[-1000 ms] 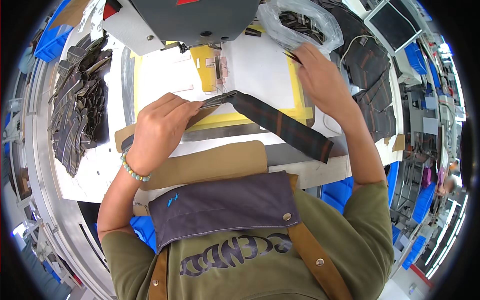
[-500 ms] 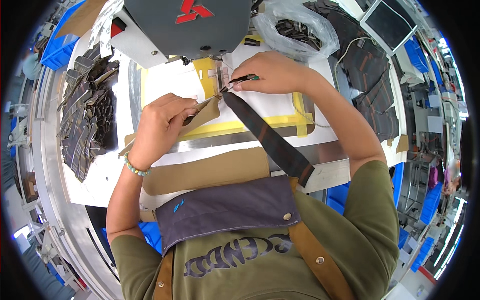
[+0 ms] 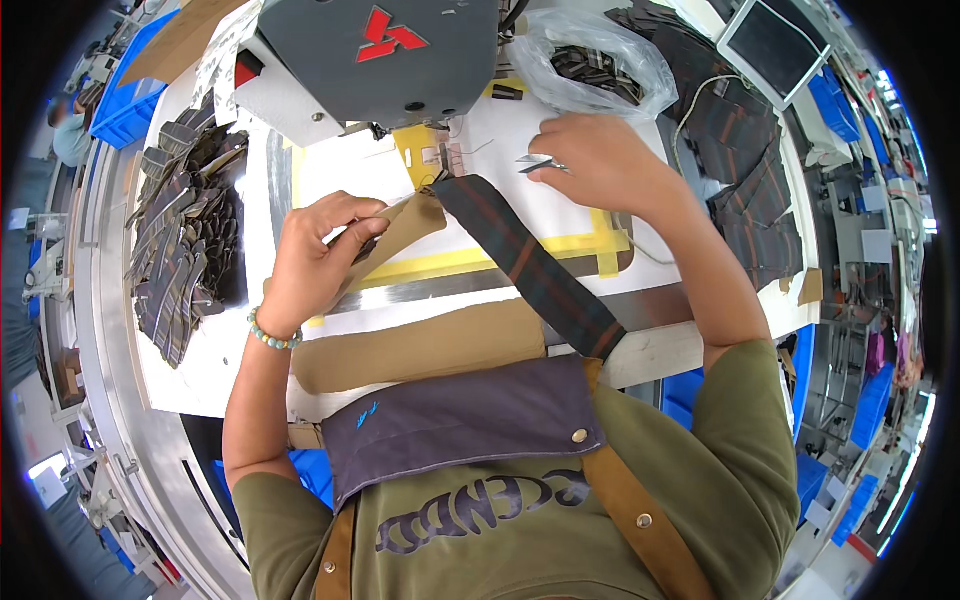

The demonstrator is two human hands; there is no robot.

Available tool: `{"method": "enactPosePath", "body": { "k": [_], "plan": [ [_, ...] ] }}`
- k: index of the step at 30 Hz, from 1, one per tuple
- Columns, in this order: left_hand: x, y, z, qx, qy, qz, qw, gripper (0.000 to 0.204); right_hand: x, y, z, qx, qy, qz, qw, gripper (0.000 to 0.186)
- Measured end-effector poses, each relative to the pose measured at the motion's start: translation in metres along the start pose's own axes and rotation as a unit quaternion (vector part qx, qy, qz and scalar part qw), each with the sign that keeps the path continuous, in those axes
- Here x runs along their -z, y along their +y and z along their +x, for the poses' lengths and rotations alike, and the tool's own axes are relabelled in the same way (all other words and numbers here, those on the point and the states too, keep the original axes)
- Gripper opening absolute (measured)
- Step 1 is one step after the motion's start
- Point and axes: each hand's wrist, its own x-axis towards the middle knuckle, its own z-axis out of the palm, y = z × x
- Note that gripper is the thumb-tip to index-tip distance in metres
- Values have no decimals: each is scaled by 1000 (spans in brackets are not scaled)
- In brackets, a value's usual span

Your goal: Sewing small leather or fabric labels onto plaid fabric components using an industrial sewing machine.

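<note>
My left hand (image 3: 318,250) pinches the end of a narrow fabric piece, whose brown side (image 3: 408,232) faces up. From that piece's far end a dark plaid strip (image 3: 530,262) with orange lines slants down to the right, over the table's near edge. The two meet just in front of the sewing machine head (image 3: 370,75); how they join is too small to tell. Off to the right, my right hand (image 3: 605,165) is closed around a pair of thread snips (image 3: 541,164). Their blades point left, apart from the fabric.
A heap of plaid pieces (image 3: 190,245) lies at left. A clear plastic bag (image 3: 650,75) of small dark pieces stands at the back right, beside layered plaid cloth (image 3: 745,165) and a screen (image 3: 772,48). Yellow tape (image 3: 440,263) borders the work area; a brown panel (image 3: 420,346) lies nearer.
My right hand with the snips has moved right, away from the fabric junction. The plaid strip has turned to show more of its broad face. My left hand keeps its pinch.
</note>
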Motion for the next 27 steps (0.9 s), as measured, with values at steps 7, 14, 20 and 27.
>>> {"method": "enactPosePath", "body": {
  "k": [7,14,20,27],
  "plan": [
    [3,16,-5,-121,60,93,986,17,22,-62,1,-76,-44,441,893,47],
    [22,61,-28,-245,157,198,936,59,33,-124,27,-32,5,800,599,50],
    [40,73,-44,-184,223,3,957,39,74,-160,35,91,-26,682,725,45],
    [84,60,-8,-324,-140,-548,758,49,24,-157,83,122,20,648,752,69]
  ]
}}
